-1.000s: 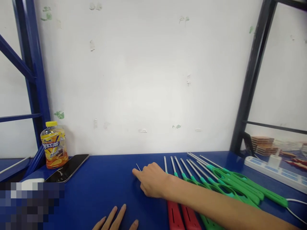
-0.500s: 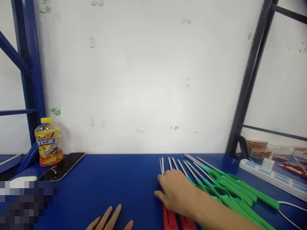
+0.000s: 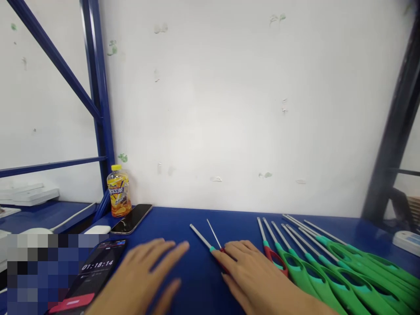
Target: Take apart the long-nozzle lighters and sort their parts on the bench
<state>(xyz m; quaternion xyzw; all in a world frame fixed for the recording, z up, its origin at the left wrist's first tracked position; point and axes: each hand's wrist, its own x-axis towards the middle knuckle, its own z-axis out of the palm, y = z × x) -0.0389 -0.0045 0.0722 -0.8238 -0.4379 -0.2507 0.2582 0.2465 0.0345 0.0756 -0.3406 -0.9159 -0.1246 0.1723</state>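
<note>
My right hand [image 3: 244,271] lies over a red-handled tool [image 3: 215,256] with a metal shaft and a teal collar, its fingers closed around the handle. A thin metal rod [image 3: 214,234] pokes out beside that shaft. To the left, my left hand [image 3: 144,273] hovers above the blue table with fingers spread and nothing in it. Right of my right hand lies another red-handled tool [image 3: 274,258]. Several green-handled tools [image 3: 328,273] with metal shafts fan out further right, their shafts pointing toward the wall.
A yellow-capped drink bottle [image 3: 118,192] stands at the back left beside a dark phone [image 3: 133,218]. Nearer, another phone [image 3: 95,271] shows a timer. Blue frame posts [image 3: 101,109] rise at the left, a dark post [image 3: 393,118] at the right. A white power strip [image 3: 407,245] sits far right.
The view has turned left. My right hand has brought one red-handled tool leftward, away from the others. My left hand has come further into view, fingers spread.
</note>
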